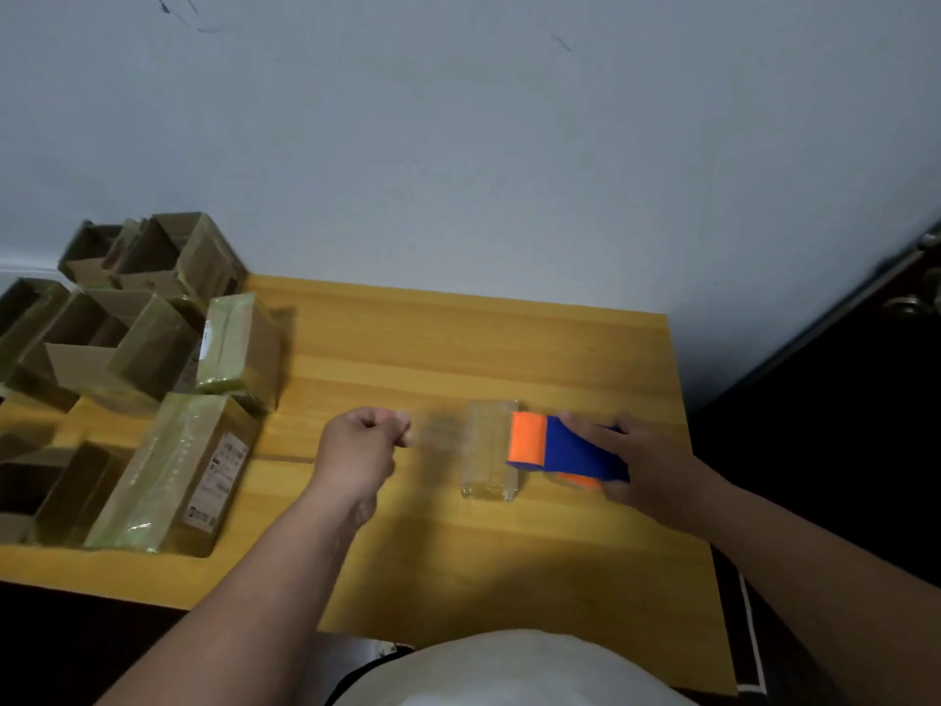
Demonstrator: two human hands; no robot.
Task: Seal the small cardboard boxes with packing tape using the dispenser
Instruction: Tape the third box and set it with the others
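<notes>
At the centre right of the frame the right hand is curling its fingers round the blue and orange plastic tape dispenser, holding it just above the yellow wooden tabletop, with the orange end pointing toward frame centre. A clear strip of packing tape is stretching from that orange end toward the left hand, which is sitting at the middle of the frame with its fingers curled into a fist; the stretch of tape nearest the fist is blurred, so whether the fingers are pinching the tape end cannot be told. The small brown cardboard boxes are crowding the left side of the frame, some lying open with flaps up, others wrapped in glossy tape, and the nearest taped box is lying lengthwise at the lower left, well apart from both hands. Bare wood is running from the boxes across to the table's right edge, which is falling just right of the dispenser hand. The far edge of the table is meeting a pale grey wall, and a dark door is standing in the right of the frame beyond the table.
</notes>
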